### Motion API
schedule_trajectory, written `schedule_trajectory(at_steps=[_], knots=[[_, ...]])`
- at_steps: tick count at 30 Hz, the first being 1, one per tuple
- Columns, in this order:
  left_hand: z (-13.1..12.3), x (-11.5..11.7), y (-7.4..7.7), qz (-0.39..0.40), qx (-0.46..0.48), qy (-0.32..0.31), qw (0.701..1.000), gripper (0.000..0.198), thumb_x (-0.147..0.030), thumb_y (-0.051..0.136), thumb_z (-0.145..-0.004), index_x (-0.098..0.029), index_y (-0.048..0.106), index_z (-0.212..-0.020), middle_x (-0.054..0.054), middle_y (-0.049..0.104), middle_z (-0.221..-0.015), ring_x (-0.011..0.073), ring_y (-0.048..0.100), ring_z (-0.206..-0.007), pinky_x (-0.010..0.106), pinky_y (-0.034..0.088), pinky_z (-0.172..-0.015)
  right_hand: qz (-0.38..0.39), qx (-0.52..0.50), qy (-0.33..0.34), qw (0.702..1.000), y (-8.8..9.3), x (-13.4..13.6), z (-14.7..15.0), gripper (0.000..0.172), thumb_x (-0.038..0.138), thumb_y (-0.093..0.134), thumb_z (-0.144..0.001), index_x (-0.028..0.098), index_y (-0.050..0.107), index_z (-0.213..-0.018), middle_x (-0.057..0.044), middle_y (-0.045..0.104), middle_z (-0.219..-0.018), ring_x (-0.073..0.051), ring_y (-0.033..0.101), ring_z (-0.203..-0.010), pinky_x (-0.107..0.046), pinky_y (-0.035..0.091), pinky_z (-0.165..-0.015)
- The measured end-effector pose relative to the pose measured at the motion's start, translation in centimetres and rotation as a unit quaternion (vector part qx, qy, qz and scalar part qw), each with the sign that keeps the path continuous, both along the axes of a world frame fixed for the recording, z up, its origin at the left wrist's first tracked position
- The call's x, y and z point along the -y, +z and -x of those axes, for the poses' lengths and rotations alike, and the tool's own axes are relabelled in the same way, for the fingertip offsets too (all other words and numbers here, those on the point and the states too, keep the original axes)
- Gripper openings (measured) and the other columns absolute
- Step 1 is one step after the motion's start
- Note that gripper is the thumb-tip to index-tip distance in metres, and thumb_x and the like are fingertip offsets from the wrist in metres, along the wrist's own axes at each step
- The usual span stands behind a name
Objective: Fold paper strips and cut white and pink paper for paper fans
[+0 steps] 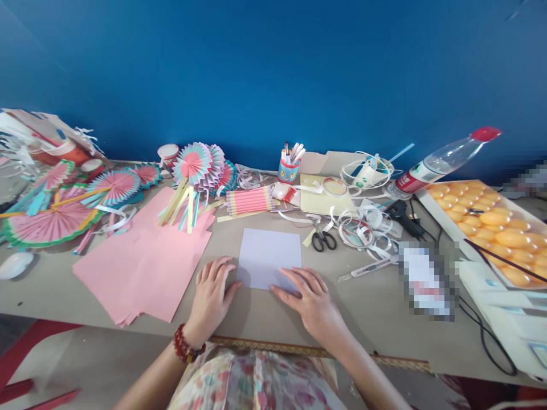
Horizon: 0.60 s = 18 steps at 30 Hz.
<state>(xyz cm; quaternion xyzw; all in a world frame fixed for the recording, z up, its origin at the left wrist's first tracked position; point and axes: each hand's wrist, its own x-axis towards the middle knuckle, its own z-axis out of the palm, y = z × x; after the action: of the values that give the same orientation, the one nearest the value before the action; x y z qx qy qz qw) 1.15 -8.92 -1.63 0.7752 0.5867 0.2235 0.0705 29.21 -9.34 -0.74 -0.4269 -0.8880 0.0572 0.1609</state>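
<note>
Lavender paper (268, 256) lies on table (376, 310) below blue wall (273, 68).

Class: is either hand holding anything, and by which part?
Nothing is gripped. The right hand presses flat on the near right corner of the pale sheet; the left hand rests open by its near left corner.

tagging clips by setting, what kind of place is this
Probably a paper-craft worktable: folded paper fans, a pink paper stack, scissors and a glue gun lie around the lilac sheet.
</note>
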Motion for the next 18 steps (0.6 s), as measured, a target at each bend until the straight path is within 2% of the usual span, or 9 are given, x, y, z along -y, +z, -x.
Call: schedule_trajectory(at_steps=[4,7,11,13,15,16,18], knots=[[-0.1,0.0,0.0,0.0,0.004,0.004,1.0,0.021,-0.027,0.056,-0.093,-0.022,0.054,-0.113,0.011,0.059,-0.125,0.0274,0.056,-0.11,0.043,0.045,-0.092,-0.001,0.015,0.023,1.0,-0.2,-0.3,-0.2,0.054,0.006,0.054,-0.089,0.041,0.059,-0.13,-0.002,0.053,-0.141,-0.024,0.043,-0.128,-0.047,0.032,-0.11],[0.2,0.0,-0.1,0.006,0.004,0.002,1.0,0.02,-0.027,0.054,-0.094,-0.021,0.054,-0.113,0.011,0.058,-0.126,0.0275,0.056,-0.111,0.044,0.045,-0.092,0.008,0.031,0.021,0.999,-0.2,-0.3,-0.4,0.057,0.004,0.052,-0.088,0.04,0.058,-0.131,-0.002,0.055,-0.14,-0.024,0.045,-0.127,-0.047,0.034,-0.109],[0.5,0.2,0.7,-0.001,-0.017,-0.005,1.0,0.024,-0.023,0.048,-0.096,-0.02,0.054,-0.119,0.012,0.058,-0.131,0.028,0.053,-0.119,0.047,0.043,-0.098,0.013,0.037,0.015,0.999,0.1,-0.1,-0.2,0.057,0.004,0.053,-0.087,0.04,0.059,-0.131,-0.002,0.057,-0.138,-0.024,0.047,-0.126,-0.046,0.035,-0.108],[0.0,0.5,1.4,-0.005,-0.066,-0.072,0.995,0.033,-0.022,0.044,-0.098,-0.021,0.051,-0.13,0.011,0.055,-0.138,0.0279,0.046,-0.13,0.053,0.031,-0.11,0.016,0.036,0.013,0.999,0.2,0.0,-0.1,0.056,0.006,0.056,-0.087,0.04,0.059,-0.131,-0.002,0.057,-0.137,-0.024,0.047,-0.125,-0.046,0.035,-0.108],[-1.0,0.9,1.8,0.006,-0.122,-0.197,0.973,0.043,-0.029,0.041,-0.1,-0.024,0.042,-0.143,0.008,0.048,-0.147,0.0267,0.035,-0.141,0.056,0.011,-0.117,0.019,0.035,0.014,0.999,0.2,0.0,0.0,0.053,0.008,0.058,-0.087,0.039,0.06,-0.13,-0.003,0.058,-0.137,-0.025,0.048,-0.125,-0.047,0.035,-0.107],[-1.6,1.0,1.9,0.013,-0.14,-0.255,0.957,0.048,-0.038,0.04,-0.101,-0.023,0.038,-0.147,0.008,0.044,-0.15,0.0257,0.03,-0.144,0.055,0.005,-0.119,0.02,0.035,0.013,0.999,0.2,0.0,0.0,0.051,0.009,0.058,-0.087,0.039,0.061,-0.129,-0.003,0.058,-0.137,-0.025,0.048,-0.125,-0.047,0.035,-0.107],[-2.5,1.2,1.7,0.018,-0.154,-0.314,0.937,0.068,-0.059,0.035,-0.098,-0.018,0.03,-0.152,0.009,0.036,-0.155,0.0247,0.025,-0.146,0.049,0.002,-0.12,0.022,0.035,0.01,0.999,0.0,0.0,0.1,0.048,0.009,0.058,-0.087,0.037,0.064,-0.125,-0.003,0.058,-0.137,-0.026,0.047,-0.125,-0.048,0.035,-0.106]])
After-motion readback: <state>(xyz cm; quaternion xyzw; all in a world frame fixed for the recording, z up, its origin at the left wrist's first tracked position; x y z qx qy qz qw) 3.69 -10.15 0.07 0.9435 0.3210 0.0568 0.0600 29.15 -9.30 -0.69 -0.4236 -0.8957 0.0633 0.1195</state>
